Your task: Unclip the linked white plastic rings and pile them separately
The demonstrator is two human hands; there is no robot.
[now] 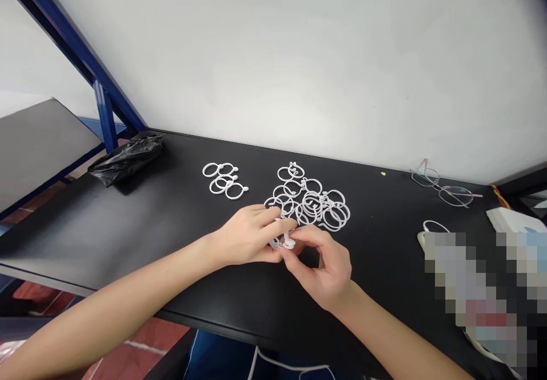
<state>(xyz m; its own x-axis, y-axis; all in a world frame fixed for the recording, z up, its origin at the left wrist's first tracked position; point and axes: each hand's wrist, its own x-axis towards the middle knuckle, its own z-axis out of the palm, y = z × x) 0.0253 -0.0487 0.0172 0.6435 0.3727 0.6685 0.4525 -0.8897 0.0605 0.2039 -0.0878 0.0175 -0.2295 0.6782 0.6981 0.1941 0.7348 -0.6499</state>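
Both hands meet over the near side of a black table, fingers closed around a small white plastic ring (pixel 289 244) with a clip-like end. My left hand (pixel 250 235) grips it from the left, its fingers covering most of the ring. From the right, my right hand (pixel 322 263) pinches at the same piece with thumb and index finger. Just beyond the hands lies a loose pile of white rings (pixel 314 203), several overlapping. A smaller group of white rings (pixel 222 183), each with a small knob, lies to the left of the pile.
A crumpled black plastic bag (pixel 128 158) lies at the table's left end, near a blue metal frame (pixel 81 55). Eyeglasses (pixel 440 186) rest at the back right. A blurred-out item (pixel 470 294) and a white box (pixel 513 220) occupy the right side. A pale wall stands behind.
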